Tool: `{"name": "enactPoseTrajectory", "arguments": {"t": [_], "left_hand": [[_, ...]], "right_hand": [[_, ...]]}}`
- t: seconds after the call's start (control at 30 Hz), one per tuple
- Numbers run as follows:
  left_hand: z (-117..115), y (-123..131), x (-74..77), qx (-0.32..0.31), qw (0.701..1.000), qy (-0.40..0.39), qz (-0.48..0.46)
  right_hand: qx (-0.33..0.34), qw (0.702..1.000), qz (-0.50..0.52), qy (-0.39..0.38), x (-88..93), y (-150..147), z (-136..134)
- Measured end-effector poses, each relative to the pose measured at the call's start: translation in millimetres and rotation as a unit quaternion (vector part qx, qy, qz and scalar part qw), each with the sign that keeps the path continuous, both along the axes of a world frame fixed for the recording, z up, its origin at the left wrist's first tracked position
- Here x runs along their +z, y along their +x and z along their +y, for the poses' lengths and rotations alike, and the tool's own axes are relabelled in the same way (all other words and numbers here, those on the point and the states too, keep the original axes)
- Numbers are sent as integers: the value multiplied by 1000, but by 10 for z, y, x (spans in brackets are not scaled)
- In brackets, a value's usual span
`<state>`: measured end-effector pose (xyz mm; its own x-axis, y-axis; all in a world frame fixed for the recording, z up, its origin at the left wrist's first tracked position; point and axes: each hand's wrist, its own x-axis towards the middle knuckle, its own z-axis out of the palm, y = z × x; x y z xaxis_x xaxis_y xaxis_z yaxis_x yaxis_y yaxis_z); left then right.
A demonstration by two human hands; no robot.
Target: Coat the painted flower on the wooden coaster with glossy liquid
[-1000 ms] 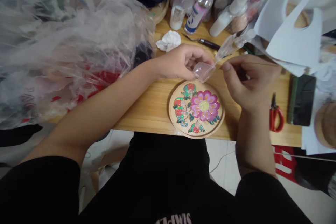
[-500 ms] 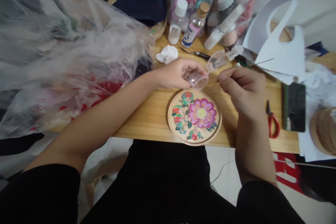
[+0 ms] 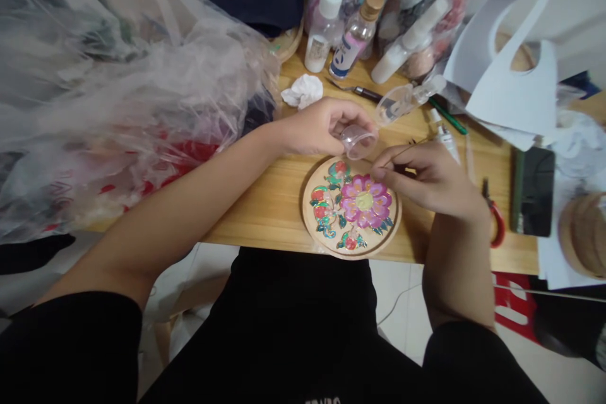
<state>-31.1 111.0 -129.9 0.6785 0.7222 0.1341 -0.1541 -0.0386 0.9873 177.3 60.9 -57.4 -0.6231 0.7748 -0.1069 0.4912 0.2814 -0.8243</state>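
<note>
A small clear plastic cup [image 3: 358, 142] is held tilted in my left hand [image 3: 334, 123], its mouth turned to the right. My right hand [image 3: 419, 173] pinches a thin wire-like tool [image 3: 402, 151] over the upper right edge of the round wooden disc [image 3: 315, 238]. Raised, shiny decoration covers the disc: a pink and purple flower [image 3: 364, 202] with a yellow centre, and smaller red and green motifs on the left and bottom. The tool's tip is hidden by my fingers.
Behind are a crumpled tissue [image 3: 303, 91], a dark-handled tool [image 3: 367, 93], bottles [image 3: 349, 44] and a clear plastic piece [image 3: 392, 104]. Red-handled scissors [image 3: 497, 225] and a phone [image 3: 534, 192] lie right. Plastic bags [image 3: 142, 76] fill the left. A green pen [image 3: 448, 115] lies near a white tube [image 3: 445, 136].
My right hand has moved left and down, from beside the cup to the disc's upper right edge, with the tool. My left hand still holds the cup. The view has shifted slightly.
</note>
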Motion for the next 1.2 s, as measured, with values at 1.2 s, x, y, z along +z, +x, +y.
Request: {"name": "enactPoseTrajectory", "arguments": {"t": [1.2], "left_hand": [[2, -12, 32, -4, 1000, 17, -15]], "right_hand": [[-237, 933, 116, 244, -155, 47, 10]]}}
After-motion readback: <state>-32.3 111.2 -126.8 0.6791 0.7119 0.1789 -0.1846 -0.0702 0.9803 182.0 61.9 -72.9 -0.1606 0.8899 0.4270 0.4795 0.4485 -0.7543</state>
